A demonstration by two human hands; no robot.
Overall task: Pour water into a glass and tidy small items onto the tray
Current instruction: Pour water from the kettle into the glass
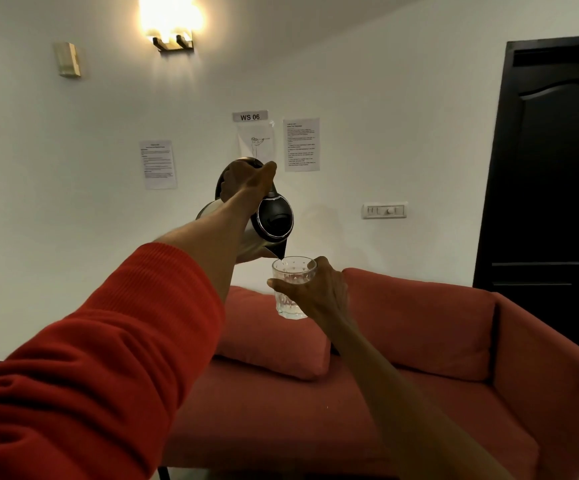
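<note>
A red sofa point(419, 358) with a red cushion point(270, 337) sits against the white wall point(385, 81), beside a dark door point(551, 168). My left hand point(246, 181) grips the handle of the electric kettle point(270, 220), tilted spout-down just above the glass point(291, 289). My right hand point(315, 292) wraps around that patterned glass, held in the air over the sofa.

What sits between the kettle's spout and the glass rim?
Head view: nothing solid. The kettle, gripped by the left hand, has its spout just above the glass, which the right hand holds.
</note>
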